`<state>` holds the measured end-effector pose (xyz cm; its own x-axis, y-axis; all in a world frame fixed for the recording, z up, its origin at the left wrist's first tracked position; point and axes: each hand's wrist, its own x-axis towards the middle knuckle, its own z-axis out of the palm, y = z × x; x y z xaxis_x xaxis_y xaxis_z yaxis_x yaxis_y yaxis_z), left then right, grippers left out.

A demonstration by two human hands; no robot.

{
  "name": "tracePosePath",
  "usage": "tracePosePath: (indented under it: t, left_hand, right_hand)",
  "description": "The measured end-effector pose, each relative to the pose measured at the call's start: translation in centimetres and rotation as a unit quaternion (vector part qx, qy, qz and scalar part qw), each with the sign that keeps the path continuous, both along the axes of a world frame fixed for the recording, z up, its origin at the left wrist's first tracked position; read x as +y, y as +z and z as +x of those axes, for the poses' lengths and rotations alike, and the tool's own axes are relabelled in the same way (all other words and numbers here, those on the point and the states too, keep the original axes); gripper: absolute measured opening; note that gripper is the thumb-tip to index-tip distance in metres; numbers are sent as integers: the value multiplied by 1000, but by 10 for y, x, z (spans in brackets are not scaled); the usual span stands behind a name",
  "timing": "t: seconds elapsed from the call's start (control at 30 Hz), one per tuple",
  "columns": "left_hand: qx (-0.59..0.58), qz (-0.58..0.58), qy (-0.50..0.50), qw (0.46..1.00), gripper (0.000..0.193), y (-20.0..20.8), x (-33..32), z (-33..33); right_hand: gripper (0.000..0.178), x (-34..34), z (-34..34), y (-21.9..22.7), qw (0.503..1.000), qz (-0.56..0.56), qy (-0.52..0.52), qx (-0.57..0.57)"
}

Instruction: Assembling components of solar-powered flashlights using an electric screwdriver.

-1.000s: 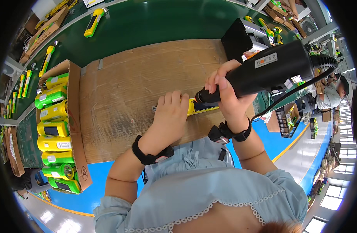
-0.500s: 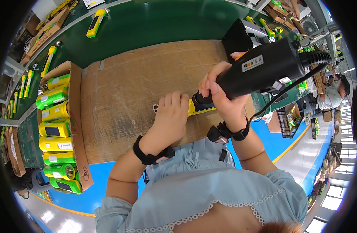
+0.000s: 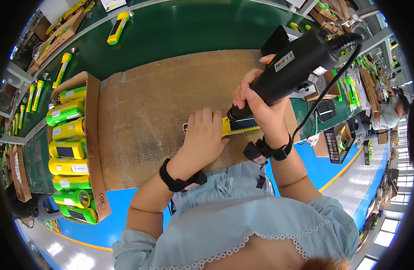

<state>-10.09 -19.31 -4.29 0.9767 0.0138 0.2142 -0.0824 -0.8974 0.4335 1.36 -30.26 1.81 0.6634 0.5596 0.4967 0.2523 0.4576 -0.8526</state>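
Observation:
My right hand (image 3: 269,112) is wrapped round a thick black electric screwdriver (image 3: 293,65), held tilted with its nose pointing down and left. That nose meets a yellow flashlight (image 3: 239,125) with a dark panel, near the panel's left end. Lying on the flashlight's left part, my left hand (image 3: 201,138) presses it against the brown cardboard sheet (image 3: 144,108). A small pale loop sticks out left of my fingers. The driver's tip and the flashlight's left part are hidden.
At the left stands an open carton (image 3: 93,135) of yellow and green flashlights. One flashlight (image 3: 118,28) lies on the green table beyond the cardboard. The driver's black cable (image 3: 327,92) loops down past my right wrist. A black crate (image 3: 337,144) is at the right.
The screwdriver has tipped slightly more upright, and more of the flashlight's dark panel shows. My left thumb now sticks out to the right. The whole view has shifted slightly.

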Motion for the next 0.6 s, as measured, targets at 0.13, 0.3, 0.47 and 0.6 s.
tracePosePath:
  t: [0.13,0.3,0.47,0.6]
  left_hand:
    - [-24,-24,-16,999,60,-2,2,6]
    - [-28,-36,-25,999,58,-5,2,7]
    - [-25,-25,-27,999,53,-3,2,6]
    - [-35,-6,-42,998,51,-2,2,3]
  right_hand:
    - [56,1,2,-10,995,82,30,51]
    - [55,2,1,-7,996,-55,0,-70]
    - [56,3,1,-10,998,-48,0,-31]
    - [55,-4,-8,-3,999,45,2,13]
